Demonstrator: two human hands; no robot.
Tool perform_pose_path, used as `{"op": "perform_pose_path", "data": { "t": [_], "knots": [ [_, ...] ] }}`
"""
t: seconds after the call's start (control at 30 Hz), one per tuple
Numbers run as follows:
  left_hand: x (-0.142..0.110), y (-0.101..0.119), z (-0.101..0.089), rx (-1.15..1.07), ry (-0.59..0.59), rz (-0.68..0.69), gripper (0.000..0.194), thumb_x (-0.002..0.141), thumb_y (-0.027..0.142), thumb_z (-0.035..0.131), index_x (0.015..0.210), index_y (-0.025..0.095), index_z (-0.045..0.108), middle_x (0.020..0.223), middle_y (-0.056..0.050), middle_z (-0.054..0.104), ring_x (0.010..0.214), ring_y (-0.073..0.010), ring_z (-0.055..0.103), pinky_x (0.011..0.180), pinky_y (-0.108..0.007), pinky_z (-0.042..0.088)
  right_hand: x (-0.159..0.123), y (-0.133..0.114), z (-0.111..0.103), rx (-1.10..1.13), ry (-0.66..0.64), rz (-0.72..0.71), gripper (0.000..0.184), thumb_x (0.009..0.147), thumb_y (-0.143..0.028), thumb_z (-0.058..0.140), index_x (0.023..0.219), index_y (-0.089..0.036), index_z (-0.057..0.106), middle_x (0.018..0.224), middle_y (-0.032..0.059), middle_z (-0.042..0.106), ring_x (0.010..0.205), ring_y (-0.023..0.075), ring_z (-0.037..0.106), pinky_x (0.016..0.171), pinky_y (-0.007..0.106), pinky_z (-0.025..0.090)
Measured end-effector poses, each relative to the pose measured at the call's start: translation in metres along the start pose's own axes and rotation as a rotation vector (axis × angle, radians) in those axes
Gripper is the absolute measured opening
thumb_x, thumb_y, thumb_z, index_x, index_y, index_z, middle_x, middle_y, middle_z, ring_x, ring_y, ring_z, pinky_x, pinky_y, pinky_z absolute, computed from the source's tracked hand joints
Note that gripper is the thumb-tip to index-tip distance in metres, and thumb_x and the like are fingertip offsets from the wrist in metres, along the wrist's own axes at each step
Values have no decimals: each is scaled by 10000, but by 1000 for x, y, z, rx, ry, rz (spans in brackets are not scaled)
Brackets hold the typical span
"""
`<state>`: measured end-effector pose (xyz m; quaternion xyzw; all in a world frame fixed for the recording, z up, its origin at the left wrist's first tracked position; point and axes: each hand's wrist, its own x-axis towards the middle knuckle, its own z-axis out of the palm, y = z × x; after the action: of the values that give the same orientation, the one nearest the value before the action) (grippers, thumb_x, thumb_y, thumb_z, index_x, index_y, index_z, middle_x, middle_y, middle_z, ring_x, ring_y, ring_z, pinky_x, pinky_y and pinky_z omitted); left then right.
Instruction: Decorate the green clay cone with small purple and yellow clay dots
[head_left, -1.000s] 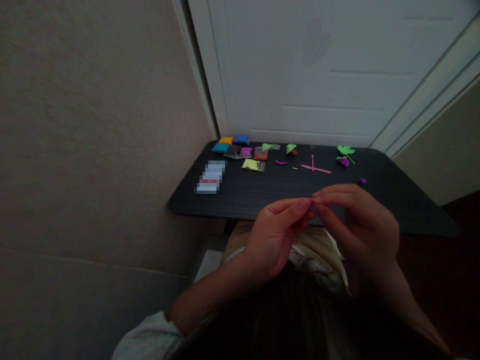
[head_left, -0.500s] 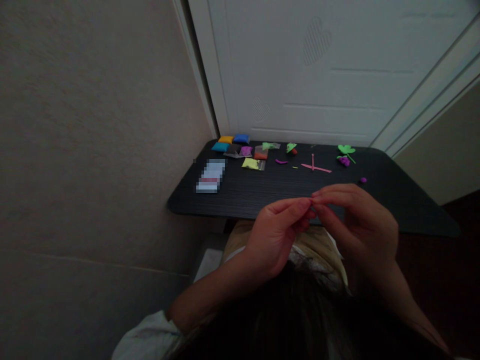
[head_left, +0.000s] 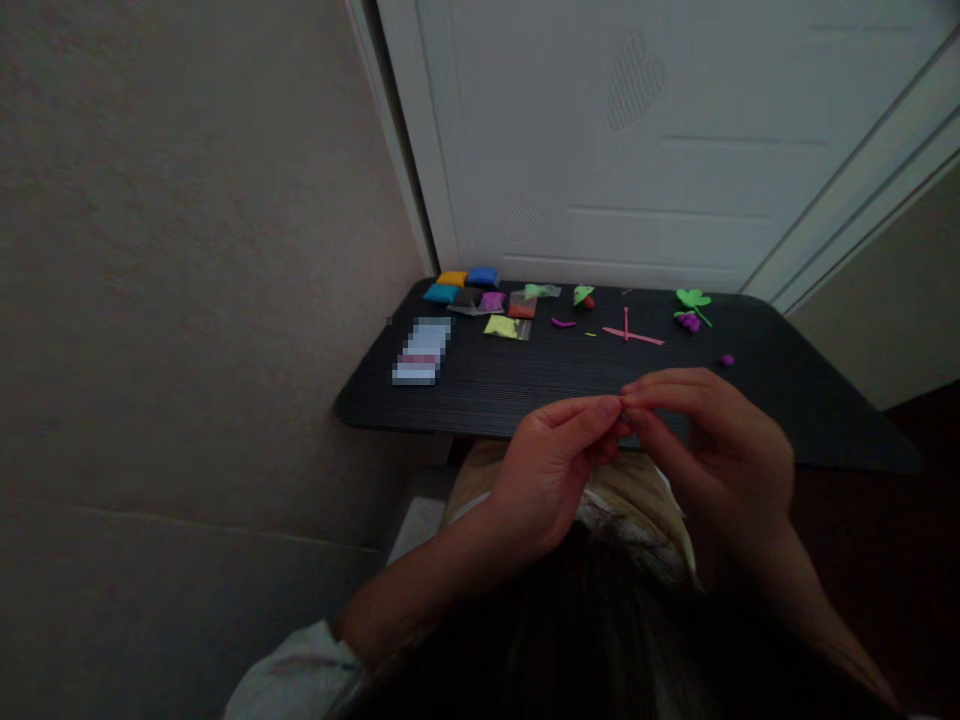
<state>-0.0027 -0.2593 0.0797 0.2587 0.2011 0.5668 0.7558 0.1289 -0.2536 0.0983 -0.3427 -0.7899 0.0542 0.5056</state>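
My left hand (head_left: 559, 455) and my right hand (head_left: 709, 430) meet fingertip to fingertip above the near edge of the dark table (head_left: 487, 390). Both are closed in a pinch, and whatever lies between the fingertips is too small or hidden to make out. Beyond them on the tabletop is a small purple clay ball (head_left: 727, 360). Two pink modelling tools (head_left: 637, 337) lie crossed. Farther right sits a cluster of purple clay balls (head_left: 688, 322) with a green clay leaf shape (head_left: 692, 298) and stem beside it.
Clay packets, including a yellow one (head_left: 502, 327), an orange-red one (head_left: 523, 306) and a blue one (head_left: 483, 276), lie at the back left. A blurred phone-like rectangle (head_left: 422, 352) is near the left edge. A red piece with green top (head_left: 584, 297) and a purple strip (head_left: 562, 323) lie mid-table.
Almost nothing differs. My right hand has shifted very slightly left, and the fingertips of both hands stay pressed together.
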Motion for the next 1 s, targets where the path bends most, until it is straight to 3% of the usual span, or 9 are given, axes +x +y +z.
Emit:
{"op": "perform_pose_path", "data": {
  "t": [0.3, 0.73, 0.87, 1.0],
  "knots": [
    [-1, 0, 0, -40, -14, -13, 79, 726, 175, 624, 736, 125, 684, 687, -8, 634, 647, -71, 531, 676, -225, 409, -3, -1, 3, 147, 38, 112, 250, 731, -83, 594, 927, -238, 602, 871, 3, 600, 832, 140, 553, 753, 304, 450],
    [3, -4, -5, -250, -41, -171, 123, 798, 191, 546, 820, 110, 636, 711, -2, 618, 696, -71, 554, 654, -214, 415, -9, 9, 7, 250, 37, 276, 253, 758, -157, 583, 986, -268, 575, 912, 2, 579, 845, 144, 555, 756, 311, 448],
    [6, -1, -9, -266, -6, -151, 105, 796, 183, 549, 812, 111, 625, 674, 12, 598, 625, -64, 524, 548, -198, 375, -11, 29, 6, 166, 62, 343, 189, 787, -241, 558, 972, -274, 575, 915, -7, 586, 834, 136, 567, 766, 302, 456],
    [10, 5, -15, -287, 49, -122, 103, 797, 185, 551, 820, 110, 617, 664, 14, 592, 604, -63, 510, 522, -197, 356, -20, 74, 2, 52, 153, 435, 171, 804, -303, 538, 954, -234, 583, 922, 14, 595, 832, 138, 564, 773, 309, 442]
  ]
}}
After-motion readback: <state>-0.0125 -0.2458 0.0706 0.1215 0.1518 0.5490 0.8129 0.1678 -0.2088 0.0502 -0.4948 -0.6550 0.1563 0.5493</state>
